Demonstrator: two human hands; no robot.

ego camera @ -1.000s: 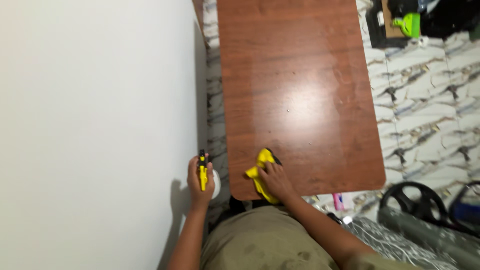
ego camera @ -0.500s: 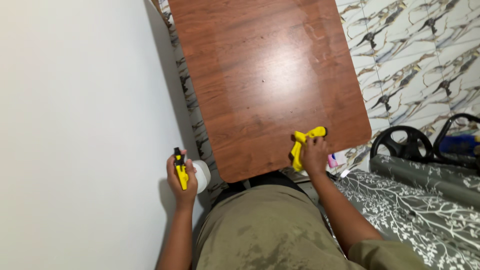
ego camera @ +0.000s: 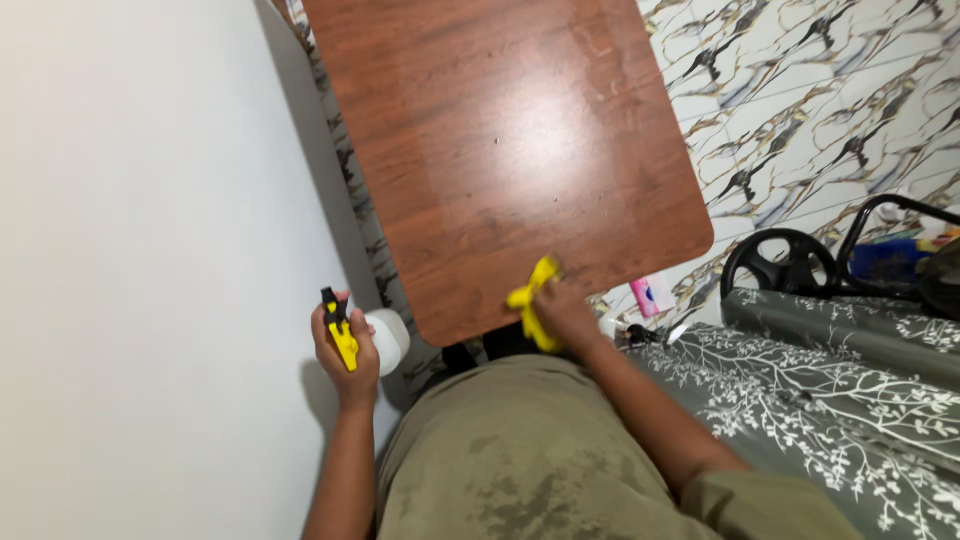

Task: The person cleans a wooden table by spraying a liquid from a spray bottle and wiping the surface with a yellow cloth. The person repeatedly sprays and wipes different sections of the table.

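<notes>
Right hand [ego camera: 568,312] was pressed palm-down on a yellow cloth [ego camera: 532,302], fingers closed over it, holding the bunched fabric against the wooden table [ego camera: 500,150] at the near edge, close to the near-right rounded corner. The cloth protruded from under the hand on the hand's left side, with its long axis running roughly from the table edge inward toward the centre of the top. The bulk of the tabletop lay ahead of the hand, away from the person's body, with the glossy reflection well apart from the cloth. Left hand [ego camera: 345,345] was held off the table, beside its near-left corner and near the white wall [ego camera: 150,250], wrapped around the neck of a white spray bottle [ego camera: 385,338] with a yellow and black trigger head [ego camera: 338,332]. The right hand was the one on the surface; the left hand touched neither table nor cloth.
</notes>
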